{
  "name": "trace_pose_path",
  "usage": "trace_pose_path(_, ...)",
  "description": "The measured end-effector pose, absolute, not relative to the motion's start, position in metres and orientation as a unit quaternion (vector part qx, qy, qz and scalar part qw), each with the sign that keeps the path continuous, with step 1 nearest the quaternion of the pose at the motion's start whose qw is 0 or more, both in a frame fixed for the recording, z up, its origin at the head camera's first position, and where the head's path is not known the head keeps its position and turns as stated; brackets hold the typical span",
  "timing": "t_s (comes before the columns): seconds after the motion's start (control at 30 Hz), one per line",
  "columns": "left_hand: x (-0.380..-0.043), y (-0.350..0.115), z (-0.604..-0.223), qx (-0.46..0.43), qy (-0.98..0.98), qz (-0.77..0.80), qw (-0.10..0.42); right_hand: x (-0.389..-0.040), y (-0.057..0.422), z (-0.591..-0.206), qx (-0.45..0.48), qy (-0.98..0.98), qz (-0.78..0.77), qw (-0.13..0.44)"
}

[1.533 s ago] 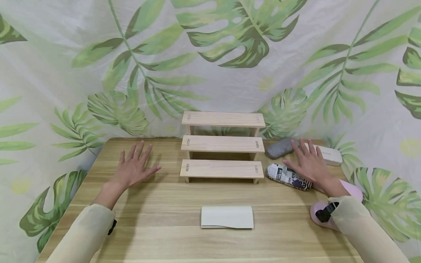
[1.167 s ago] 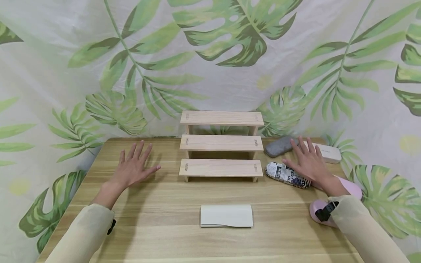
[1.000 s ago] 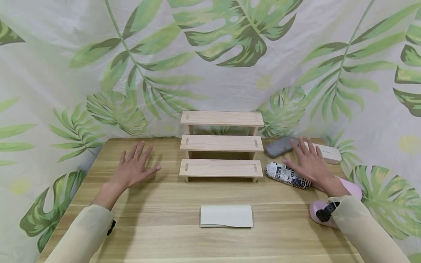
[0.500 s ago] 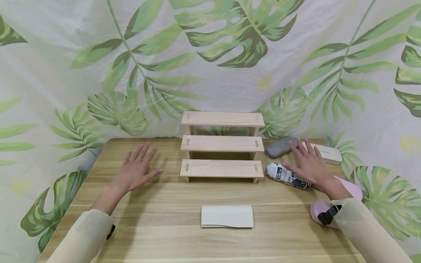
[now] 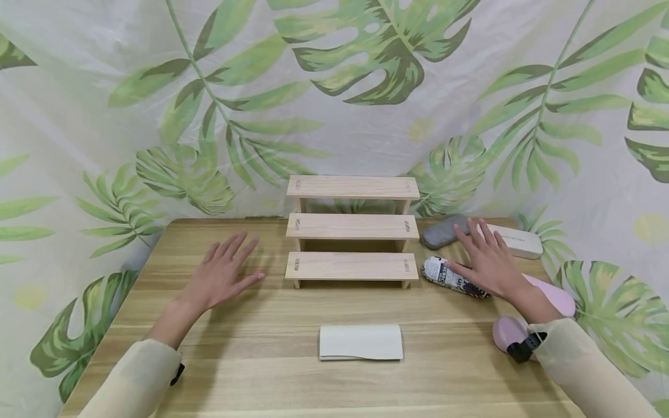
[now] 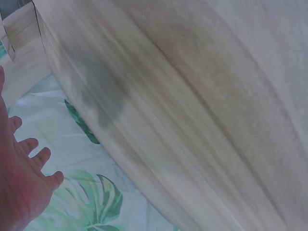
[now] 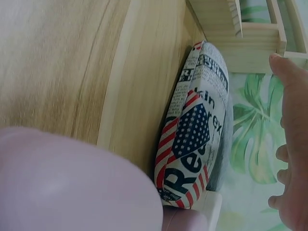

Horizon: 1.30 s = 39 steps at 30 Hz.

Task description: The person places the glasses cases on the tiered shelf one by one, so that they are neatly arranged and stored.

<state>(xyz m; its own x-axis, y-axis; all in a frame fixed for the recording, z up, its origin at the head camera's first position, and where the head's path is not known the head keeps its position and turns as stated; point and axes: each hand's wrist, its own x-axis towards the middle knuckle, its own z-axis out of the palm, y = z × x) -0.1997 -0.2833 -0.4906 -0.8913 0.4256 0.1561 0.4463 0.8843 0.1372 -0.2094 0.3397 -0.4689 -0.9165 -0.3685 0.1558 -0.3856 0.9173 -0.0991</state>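
Observation:
My left hand (image 5: 216, 278) hovers over the left part of the table with fingers spread, holding nothing. Its fingers also show at the left edge of the left wrist view. On the other side, my right hand (image 5: 493, 267) is spread above several glasses cases and grips none. Partly beneath it lies a newspaper-print glasses case (image 7: 192, 130) with a stars-and-stripes pattern. Behind are a grey glasses case (image 5: 441, 233) and a white one (image 5: 522, 242). Two pink glasses cases, one farther (image 5: 556, 296) and one nearer (image 5: 507, 332), lie by the right wrist, partly hidden by the arm.
A three-tier wooden stand (image 5: 352, 266) stands at the back middle of the wooden table (image 5: 261, 371). In front of it lies a folded white cloth or sheet (image 5: 360, 342). A leaf-print curtain (image 5: 366, 139) hangs right behind the table.
Both hands have shifted a little: the left one to the right, the right one slightly left. The cases, stand and folded white piece stay in place.

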Motion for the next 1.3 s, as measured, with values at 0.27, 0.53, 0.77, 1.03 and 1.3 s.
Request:
trace_pose_path(0.27,-0.192,-0.272,-0.485,-0.246,-0.964,-0.078,0.061,-0.204,0.332,-0.463,0.207,-0.972,0.089,0.066)
trace_pose_path(0.53,-0.188,-0.265,-0.485,-0.263,-0.959,-0.080,0.066,-0.196,0.316,-0.455,0.218,-0.969,0.083,0.074)
trace_pose_path(0.77,-0.184,-0.257,-0.486,-0.284,-0.951,-0.093,0.082,-0.190,0.304,-0.455,0.252,-0.960,0.077,0.101)
trace_pose_path(1.03,-0.181,-0.249,-0.486,-0.300,-0.943,-0.116,0.087,-0.183,0.287,-0.453,0.294,-0.946,0.067,0.117)
trace_pose_path(1.3,-0.179,-0.243,-0.488,-0.307,-0.935,-0.157,0.078,-0.175,0.269,-0.450,0.331,-0.932,0.074,0.128)
